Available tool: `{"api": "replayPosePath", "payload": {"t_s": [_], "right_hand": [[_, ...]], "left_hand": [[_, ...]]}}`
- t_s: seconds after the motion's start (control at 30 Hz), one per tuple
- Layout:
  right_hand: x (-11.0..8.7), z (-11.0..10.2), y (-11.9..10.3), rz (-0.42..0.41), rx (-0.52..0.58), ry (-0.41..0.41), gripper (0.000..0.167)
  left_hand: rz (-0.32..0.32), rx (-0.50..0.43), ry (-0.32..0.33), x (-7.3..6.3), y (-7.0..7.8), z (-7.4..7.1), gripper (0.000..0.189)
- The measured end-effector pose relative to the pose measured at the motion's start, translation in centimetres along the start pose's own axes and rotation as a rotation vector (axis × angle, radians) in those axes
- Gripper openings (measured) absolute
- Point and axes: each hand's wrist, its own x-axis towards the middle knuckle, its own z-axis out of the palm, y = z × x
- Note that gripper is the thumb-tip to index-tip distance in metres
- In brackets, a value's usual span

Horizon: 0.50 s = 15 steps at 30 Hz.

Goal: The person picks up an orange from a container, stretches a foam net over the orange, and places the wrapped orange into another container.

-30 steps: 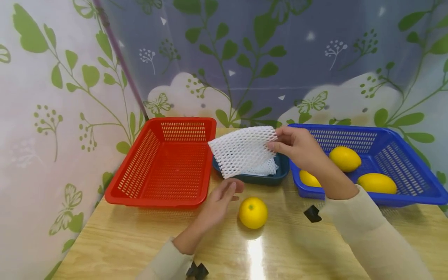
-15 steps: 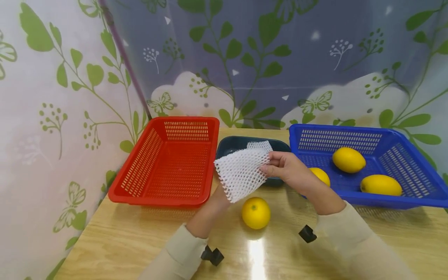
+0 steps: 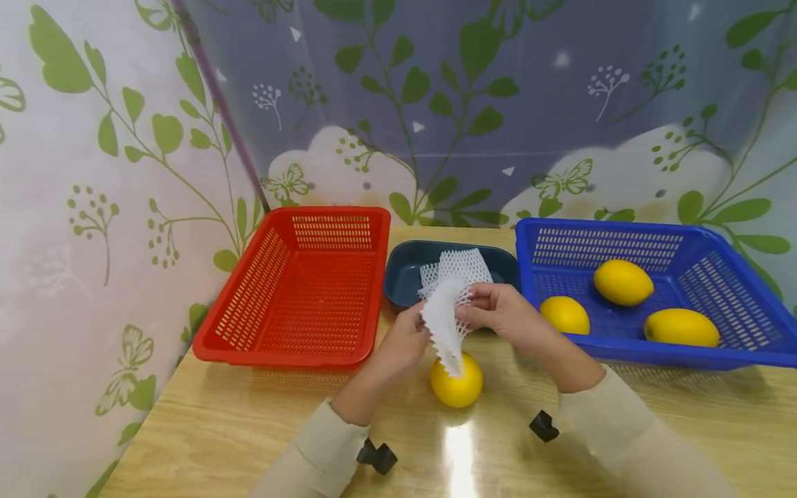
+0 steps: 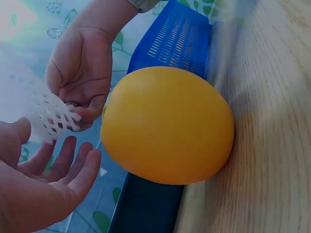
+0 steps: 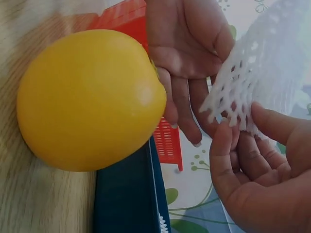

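Note:
My right hand (image 3: 507, 315) pinches the edge of a white foam fruit net (image 3: 443, 318) between thumb and fingertips. The net hangs folded, its lower end overlapping a round yellow fruit (image 3: 457, 389) in the head view. My left hand (image 3: 401, 342) is at the net's left edge. In the left wrist view, its thumb and loosely extended fingers (image 4: 80, 170) stand apart on either side of the net's end. The fruit rests on the wooden table, just below both hands. Behind them, more white netting (image 3: 467, 265) lies in a dark teal tray (image 3: 403, 273).
An empty red basket (image 3: 317, 297) stands left of the tray. On the right, a blue basket (image 3: 675, 238) holds three yellow fruits, one of them a lemon-shaped fruit (image 3: 623, 282). A patterned curtain (image 3: 398, 104) rises behind the table (image 3: 230, 422).
My right hand has brought the net lower and toward the person, turning it from spread flat to narrow and folded. The left hand has come up to its edge. The fruit stays put.

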Motion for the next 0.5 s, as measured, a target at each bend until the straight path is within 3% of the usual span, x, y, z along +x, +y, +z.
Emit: {"api": "replayPosePath", "payload": {"t_s": [0.13,0.37,0.5], "right_hand": [[-0.01,0.14,0.21,-0.031,-0.069,-0.001,0.025],[-0.21,0.14,0.23,-0.03,-0.075,0.012,0.027],[-0.39,0.24,0.5,-0.017,-0.056,0.011,0.03]], "left_hand": [[-0.105,-0.065,-0.016,0.31,0.11,0.1,0.036],[-0.111,-0.036,0.1,0.33,0.42,0.15,0.026],[-0.121,-0.078,0.124,0.29,0.36,0.09,0.023]]}}
